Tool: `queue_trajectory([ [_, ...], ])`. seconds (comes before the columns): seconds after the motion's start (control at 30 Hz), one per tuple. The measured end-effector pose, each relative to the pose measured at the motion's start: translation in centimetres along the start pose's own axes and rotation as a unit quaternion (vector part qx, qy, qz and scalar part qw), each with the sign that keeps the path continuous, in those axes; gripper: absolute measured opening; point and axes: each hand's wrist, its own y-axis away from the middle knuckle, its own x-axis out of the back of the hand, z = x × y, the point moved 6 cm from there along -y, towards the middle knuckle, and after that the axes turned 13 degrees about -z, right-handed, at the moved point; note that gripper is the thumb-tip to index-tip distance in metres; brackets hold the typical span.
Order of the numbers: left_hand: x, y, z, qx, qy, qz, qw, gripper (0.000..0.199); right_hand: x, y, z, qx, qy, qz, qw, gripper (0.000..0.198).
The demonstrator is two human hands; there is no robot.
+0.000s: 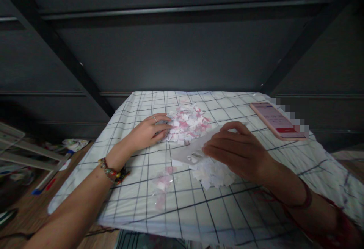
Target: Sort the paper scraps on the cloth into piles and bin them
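My left hand (150, 129), with a ring and a beaded bracelet, rests at the left edge of a pile of small white and pink paper scraps (189, 124). Its fingers are stretched out, and the tips touch the scraps. Pinched in my right hand (239, 148) is a thin whitish sheet (184, 153) with small pale marks or cut-outs near its lower edge; the fingers hide part of it. Below that sheet lies a second pile of mostly white scraps (213, 175), partly covered. Small clear packets with pink bits (163, 182) lie left of this pile.
A white cloth with dark grid lines (125, 199) covers the table. At the right lies a phone in a pink case (277, 120), its screen lit. Dark panelling (182, 52) rises behind the table. A pale slatted rack (31, 152) stands on the floor to the left.
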Motion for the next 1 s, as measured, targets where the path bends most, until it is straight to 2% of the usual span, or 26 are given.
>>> queue_trajectory([
  [0.2, 0.1, 0.0, 0.0, 0.001, 0.005, 0.003, 1.0, 0.027, 1.0, 0.9, 2.0, -0.015, -0.045, -0.066, 0.997, 0.022],
  [0.33, 0.0, 0.0, 0.0, -0.006, 0.013, 0.008, 1.0, 0.027, 1.5, 1.4, 3.2, -0.054, -0.051, -0.032, 0.997, 0.019],
  [0.4, 0.0, 0.0, 0.0, -0.009, 0.017, 0.007, 1.0, 0.028, 1.1, 1.3, 3.0, -0.047, -0.058, -0.018, 0.997, 0.019],
  [0.47, 0.0, 0.0, 0.0, -0.009, 0.019, 0.007, 1.0, 0.028, 0.6, 1.1, 2.5, -0.02, -0.068, -0.024, 0.997, 0.019],
  [0.53, 0.0, 0.0, 0.0, -0.006, 0.017, 0.008, 1.0, 0.028, 0.4, 1.2, 2.6, -0.018, -0.083, -0.057, 0.995, 0.02],
  [0.63, 0.1, 0.0, 0.1, -0.008, 0.011, 0.008, 1.0, 0.029, 0.5, 1.8, 4.1, -0.073, -0.122, -0.118, 0.983, 0.018],
  [0.73, 0.1, 0.0, 0.1, -0.004, 0.006, 0.004, 1.0, 0.029, 1.3, 2.4, 5.4, -0.104, -0.149, -0.092, 0.979, 0.014],
  [0.87, 0.0, 0.0, 0.0, -0.002, 0.007, -0.001, 1.0, 0.028, 1.4, 2.2, 5.0, -0.075, -0.144, -0.046, 0.986, 0.014],
  [1.0, 0.0, 0.0, -0.2, 0.004, 0.015, 0.0, 1.0, 0.028, 1.1, 1.7, 4.0, -0.058, -0.127, -0.098, 0.985, 0.021],
])
